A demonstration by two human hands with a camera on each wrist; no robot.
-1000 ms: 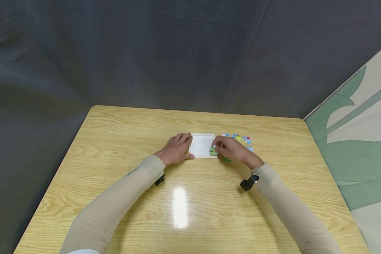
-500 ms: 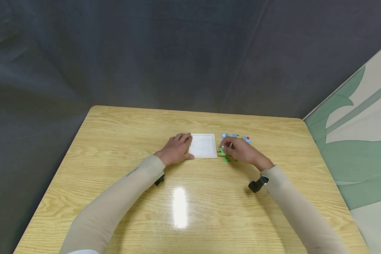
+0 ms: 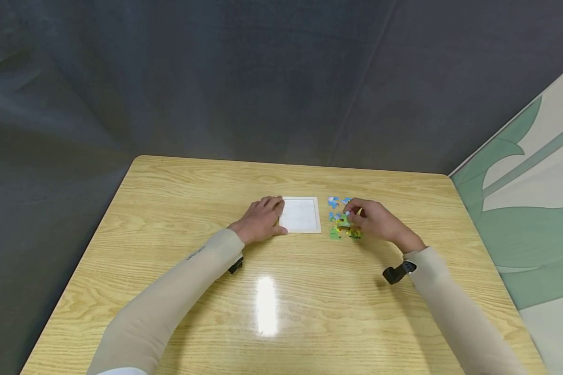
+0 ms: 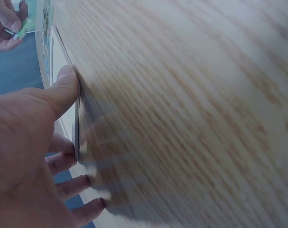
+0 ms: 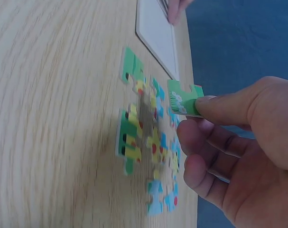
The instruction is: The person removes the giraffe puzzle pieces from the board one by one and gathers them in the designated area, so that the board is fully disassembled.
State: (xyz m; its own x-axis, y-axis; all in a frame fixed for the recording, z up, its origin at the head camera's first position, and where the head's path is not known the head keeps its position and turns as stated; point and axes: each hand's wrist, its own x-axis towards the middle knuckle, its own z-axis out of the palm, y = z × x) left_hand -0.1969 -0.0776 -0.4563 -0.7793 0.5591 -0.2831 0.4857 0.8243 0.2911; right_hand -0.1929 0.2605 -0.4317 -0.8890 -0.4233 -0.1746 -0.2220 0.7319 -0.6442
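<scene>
My right hand (image 3: 377, 220) pinches a green puzzle piece (image 5: 181, 99) printed with white flowers between thumb and fingertips, raised over the other pieces. Beneath it on the table lie several loose puzzle pieces (image 5: 155, 147) in green, yellow and blue, set close together with gaps between some. To their left is a white square puzzle tray (image 3: 301, 215) with a thin raised rim and no pieces in it. Along the tray's left side rests my left hand (image 3: 260, 221). Its thumb (image 4: 67, 85) presses the rim at the near corner, and its other fingers are spread.
The wood-grain table (image 3: 206, 312) extends widely around the tray and pieces. A dark curtain (image 3: 262, 83) hangs behind the table's far edge. At the right is a pale cloth with green leaf shapes (image 3: 535, 234).
My right hand has carried the green puzzle piece from above the tray's right side rightward to over the loose pieces. My left hand and the tray stay put.
</scene>
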